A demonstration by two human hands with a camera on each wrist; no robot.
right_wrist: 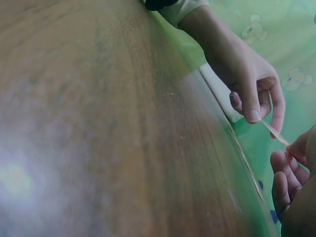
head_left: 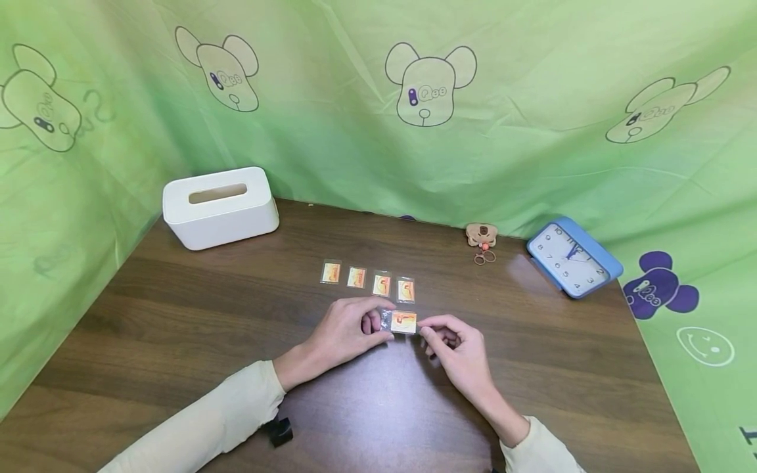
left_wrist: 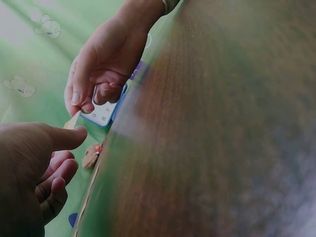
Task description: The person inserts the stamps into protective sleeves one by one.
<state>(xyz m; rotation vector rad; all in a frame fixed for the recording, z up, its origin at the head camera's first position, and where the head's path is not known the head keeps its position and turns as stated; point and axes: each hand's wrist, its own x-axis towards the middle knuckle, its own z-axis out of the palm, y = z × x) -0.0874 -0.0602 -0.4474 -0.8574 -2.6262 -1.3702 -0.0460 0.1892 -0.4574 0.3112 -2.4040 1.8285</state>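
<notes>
A small orange-and-yellow picture card in a clear plastic sleeve (head_left: 405,321) is held between both hands, lying sideways over the table. My left hand (head_left: 345,328) grips its left end, thumb at the lower edge and forefinger at the upper. Thumb and forefinger of my right hand (head_left: 461,348) pinch the right end. Both wrist views show the sleeved card edge-on as a thin pale strip (right_wrist: 275,132) between the fingertips. Just beyond the hands lies a row of several similar sleeved cards, from the leftmost card (head_left: 331,272) to the rightmost card (head_left: 405,290).
A white tissue box (head_left: 230,226) stands at the back left of the brown wooden table (head_left: 177,315). Toward the back right are a bear-shaped keyring charm (head_left: 481,234) and a blue alarm clock (head_left: 570,259). Green printed cloth (head_left: 331,144) hangs behind the table.
</notes>
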